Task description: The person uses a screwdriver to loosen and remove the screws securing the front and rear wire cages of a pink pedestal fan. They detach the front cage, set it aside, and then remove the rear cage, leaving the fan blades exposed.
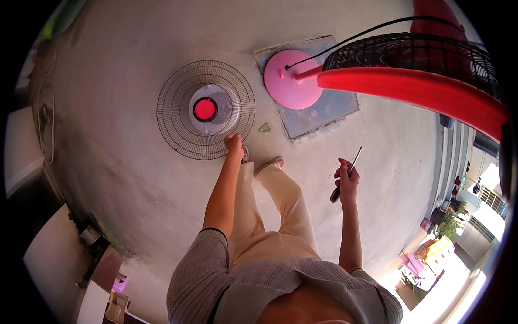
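I see the left hand [234,143] pinching the rim of a round black wire fan grille [205,109] lying on the concrete floor [124,162]; right hand [347,179] closed around a dark-handled metal screwdriver [346,175].

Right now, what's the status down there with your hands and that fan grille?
Left hand at rim of round wire fan grille, flat on floor. Right hand grips screwdriver. Pink-based standing fan close on the right.

Left hand [233,143] seemingly grips fan grille [205,109]; right hand [347,178] holds screwdriver [346,175].
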Action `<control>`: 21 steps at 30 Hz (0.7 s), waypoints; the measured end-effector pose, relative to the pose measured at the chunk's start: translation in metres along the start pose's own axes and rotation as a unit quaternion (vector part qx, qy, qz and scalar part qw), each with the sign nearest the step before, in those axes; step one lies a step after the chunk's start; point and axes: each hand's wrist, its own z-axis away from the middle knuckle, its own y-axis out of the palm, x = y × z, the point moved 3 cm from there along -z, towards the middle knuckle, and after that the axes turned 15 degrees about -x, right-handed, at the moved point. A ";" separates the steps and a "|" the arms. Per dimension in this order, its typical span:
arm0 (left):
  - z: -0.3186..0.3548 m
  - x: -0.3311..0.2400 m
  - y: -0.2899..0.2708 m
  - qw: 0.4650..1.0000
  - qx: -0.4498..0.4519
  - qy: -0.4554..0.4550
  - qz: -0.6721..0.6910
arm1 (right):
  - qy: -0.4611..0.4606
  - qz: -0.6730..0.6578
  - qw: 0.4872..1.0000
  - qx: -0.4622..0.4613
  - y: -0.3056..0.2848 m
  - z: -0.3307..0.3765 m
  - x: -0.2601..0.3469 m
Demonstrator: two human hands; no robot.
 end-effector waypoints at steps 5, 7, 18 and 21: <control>0.222 -0.098 0.083 0.921 0.328 0.205 -0.034 | 0.075 -0.293 0.953 0.028 0.011 -0.083 0.039; 0.286 -0.117 0.110 0.905 0.378 0.188 -0.041 | 0.067 -0.378 0.923 0.042 0.024 -0.111 0.051; 0.331 -0.131 0.195 0.921 0.368 0.092 0.085 | 0.060 -0.568 0.817 0.079 0.064 -0.149 0.121; 0.325 -0.128 0.195 0.929 0.332 0.134 0.094 | 0.081 -0.579 0.807 0.084 0.064 -0.154 0.126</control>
